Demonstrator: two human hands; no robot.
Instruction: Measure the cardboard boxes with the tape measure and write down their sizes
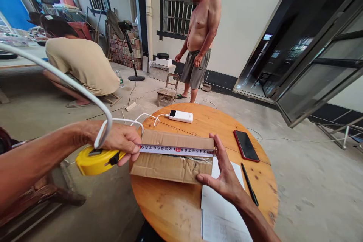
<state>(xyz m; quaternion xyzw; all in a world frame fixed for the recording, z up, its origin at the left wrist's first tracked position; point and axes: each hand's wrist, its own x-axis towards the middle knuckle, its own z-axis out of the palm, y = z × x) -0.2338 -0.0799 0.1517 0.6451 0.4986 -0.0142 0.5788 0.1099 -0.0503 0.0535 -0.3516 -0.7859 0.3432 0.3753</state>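
My left hand (124, 141) is closed round a yellow tape measure (93, 162), pinching its white blade (161, 148) near the case. The blade stretches lengthwise over a brown cardboard box (170, 168), which lies on a round wooden table (170, 204). At the box's right end, my right hand (224, 174) spans the edge, thumb at the near side and fingers at the far side, by the blade's tip. Whether a finger presses on the tip is hard to see. Clear tape and creases mark the box top.
A white power bank (180, 116) with a white cable, a phone (246, 145), a black pen (249, 184) and paper sheets (224, 215) lie on the table. One person (200, 26) stands beyond, near a small wooden chair (168, 90); another person (81, 64) crouches at left.
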